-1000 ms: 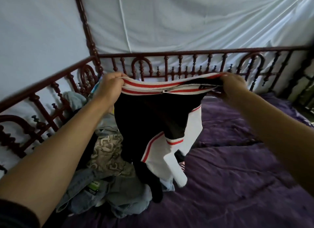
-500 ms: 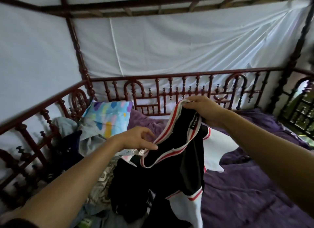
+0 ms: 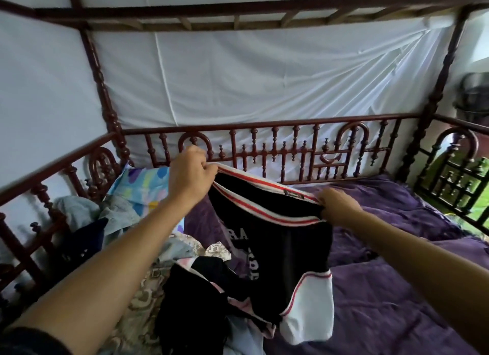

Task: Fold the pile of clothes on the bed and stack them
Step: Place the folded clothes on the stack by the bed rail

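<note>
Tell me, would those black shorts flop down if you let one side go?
Probably yes: the black shorts hang limp and creased below the waistband. They seem light, since the left hand and right hand hold them up just by gripping the waistband's ends.

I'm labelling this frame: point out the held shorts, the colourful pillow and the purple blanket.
black shorts (image 3: 291,249), head view: black panel below the waistband.
colourful pillow (image 3: 143,185), head view: its patterned face.
purple blanket (image 3: 397,301), head view: bare stretch right of the shorts.

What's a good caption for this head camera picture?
Left hand and right hand hold black shorts up by the striped waistband over a purple blanket.
</note>
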A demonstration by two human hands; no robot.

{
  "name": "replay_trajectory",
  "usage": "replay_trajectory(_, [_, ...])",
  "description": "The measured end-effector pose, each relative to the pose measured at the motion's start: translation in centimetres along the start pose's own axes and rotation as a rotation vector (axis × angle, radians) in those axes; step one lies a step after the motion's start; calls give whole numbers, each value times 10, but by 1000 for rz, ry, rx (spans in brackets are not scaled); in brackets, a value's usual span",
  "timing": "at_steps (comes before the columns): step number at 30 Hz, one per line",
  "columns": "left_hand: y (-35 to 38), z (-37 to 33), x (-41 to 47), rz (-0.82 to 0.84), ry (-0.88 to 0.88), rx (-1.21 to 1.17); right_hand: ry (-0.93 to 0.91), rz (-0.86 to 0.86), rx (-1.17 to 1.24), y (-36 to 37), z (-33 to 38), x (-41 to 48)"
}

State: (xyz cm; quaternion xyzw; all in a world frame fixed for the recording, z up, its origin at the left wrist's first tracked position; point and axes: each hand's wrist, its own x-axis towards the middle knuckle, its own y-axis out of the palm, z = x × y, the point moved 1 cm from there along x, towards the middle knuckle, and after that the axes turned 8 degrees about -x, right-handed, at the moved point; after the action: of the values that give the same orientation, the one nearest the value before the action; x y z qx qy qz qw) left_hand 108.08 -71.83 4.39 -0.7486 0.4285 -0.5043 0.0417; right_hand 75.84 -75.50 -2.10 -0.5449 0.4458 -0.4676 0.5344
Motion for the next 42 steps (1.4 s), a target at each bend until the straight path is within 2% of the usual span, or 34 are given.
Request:
replay_trajectory(2, [-13, 14, 11, -25, -71, -89, 103, 0, 222, 3, -14, 4])
replay_trajectory(5, [-11, 18, 10, 38, -228, -309, 211, -139, 660, -16, -16, 13])
replay_trajectory(8, [3, 11, 5, 189, -222, -454, 165, -191, 953, -46, -3, 17])
replay_trajectory(11, [5, 7, 8, 512, -267, -542, 73, -157, 1043, -71, 0, 22])
replay_trajectory(13, [5, 16, 13, 619, -199, -352, 17, -137, 847, -77, -10, 22])
replay_trajectory(16, [9, 32, 23, 600, -33, 65, -41, -123, 435, -72, -28, 17])
replay_trajectory(18, [20, 44, 25, 540, -57, 90, -19, -74, 402, -61, -38, 11])
replay_trajectory(20, [33, 54, 31, 428, -189, -82, 37, -45, 551, -51, -48, 6])
replay_trajectory(23, [58, 56, 44, 278, -488, -413, 151, -52, 1033, -34, -61, -8])
replay_trajectory(24, [68, 54, 48, 281, -580, -520, 176, -78, 1153, -27, -64, -14])
replay_trajectory(26, [95, 46, 51, 396, -683, -694, 191, -185, 1229, -14, -72, -28])
replay_trajectory(28, [112, 41, 51, 550, -623, -764, 102, -235, 1213, -6, -77, -43])
replay_trajectory(30, [134, 33, 56, 780, -477, -733, 28, -163, 1166, 7, -95, -63])
replay_trajectory(33, [171, 17, 68, 1136, -343, -616, 15, -47, 1020, 32, -127, -94])
replay_trajectory(35, [207, -5, 70, 1265, -195, -406, 72, -74, 1020, 51, -149, -111])
replay_trajectory(37, [252, -31, 63, 1260, 11, -115, 160, -144, 1004, 72, -177, -124])
replay_trajectory(39, [304, -59, 50, 1154, 150, 85, 229, -185, 954, 95, -209, -136])
replay_trajectory(42, [382, -95, 24, 1007, 218, 244, 362, -219, 887, 135, -269, -154])
